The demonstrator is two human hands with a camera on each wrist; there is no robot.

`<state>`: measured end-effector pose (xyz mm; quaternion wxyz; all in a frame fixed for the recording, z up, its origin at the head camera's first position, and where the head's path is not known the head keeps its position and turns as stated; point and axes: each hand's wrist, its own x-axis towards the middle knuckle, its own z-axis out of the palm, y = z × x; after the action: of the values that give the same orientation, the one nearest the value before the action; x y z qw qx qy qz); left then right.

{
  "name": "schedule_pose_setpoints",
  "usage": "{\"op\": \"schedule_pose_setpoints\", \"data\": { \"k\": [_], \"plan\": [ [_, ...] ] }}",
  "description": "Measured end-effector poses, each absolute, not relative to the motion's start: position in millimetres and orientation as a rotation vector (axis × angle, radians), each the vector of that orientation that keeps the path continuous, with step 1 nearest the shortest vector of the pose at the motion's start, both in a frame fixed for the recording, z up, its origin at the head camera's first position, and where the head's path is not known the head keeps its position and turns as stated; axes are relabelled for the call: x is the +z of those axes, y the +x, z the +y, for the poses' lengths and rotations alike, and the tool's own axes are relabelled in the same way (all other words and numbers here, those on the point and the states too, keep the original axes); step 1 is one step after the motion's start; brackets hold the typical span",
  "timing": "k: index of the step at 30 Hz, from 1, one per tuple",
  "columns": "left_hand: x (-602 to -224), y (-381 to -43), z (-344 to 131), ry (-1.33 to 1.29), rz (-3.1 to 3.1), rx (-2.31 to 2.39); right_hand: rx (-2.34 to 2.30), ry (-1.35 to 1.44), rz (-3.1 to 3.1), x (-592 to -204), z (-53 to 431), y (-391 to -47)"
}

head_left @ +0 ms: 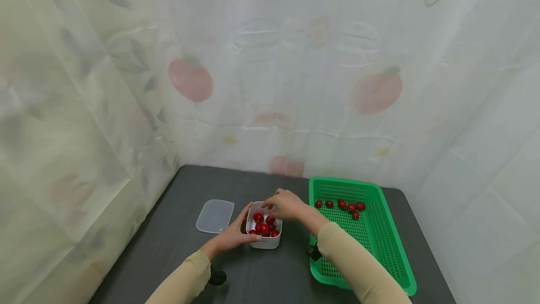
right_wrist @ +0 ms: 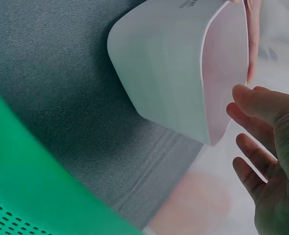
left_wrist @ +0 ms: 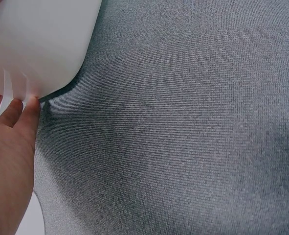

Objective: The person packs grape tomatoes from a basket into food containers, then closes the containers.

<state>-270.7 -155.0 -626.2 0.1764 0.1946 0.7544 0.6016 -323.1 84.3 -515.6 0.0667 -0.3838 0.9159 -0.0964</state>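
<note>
A white plastic box (head_left: 264, 244) stands on the dark table with several cherry tomatoes (head_left: 264, 230) inside. My left hand (head_left: 232, 237) grips it from the left, thumb at the near side and fingers along the far-left wall; in the left wrist view those fingertips (left_wrist: 31, 105) press against the box. Over the far right of the box's opening is my right hand (head_left: 287, 205), its fingers loosely bent. The right wrist view shows that hand's thumb and fingers at the box's mouth, with no tomato visible between them.
To the right lies a green perforated basket (head_left: 386, 229), with several cherry tomatoes (head_left: 351, 207) near its far end. A translucent lid (head_left: 215, 216) rests flat on the table (head_left: 253, 280), left of the box. Printed curtains (head_left: 287, 79) hang behind and at both sides.
</note>
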Motion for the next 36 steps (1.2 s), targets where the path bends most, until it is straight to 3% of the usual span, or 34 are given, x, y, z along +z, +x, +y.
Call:
{"op": "schedule_pose_setpoints", "data": {
  "k": [15,36],
  "plan": [
    [-629,-271,-155,0.547,2.156,1.699,-0.385,-1.241,2.81,-504,102,-320],
    [-627,-272,-157,0.533,2.216,1.677,-0.676,-0.833,2.925,-482,238,-329]
  ]
}}
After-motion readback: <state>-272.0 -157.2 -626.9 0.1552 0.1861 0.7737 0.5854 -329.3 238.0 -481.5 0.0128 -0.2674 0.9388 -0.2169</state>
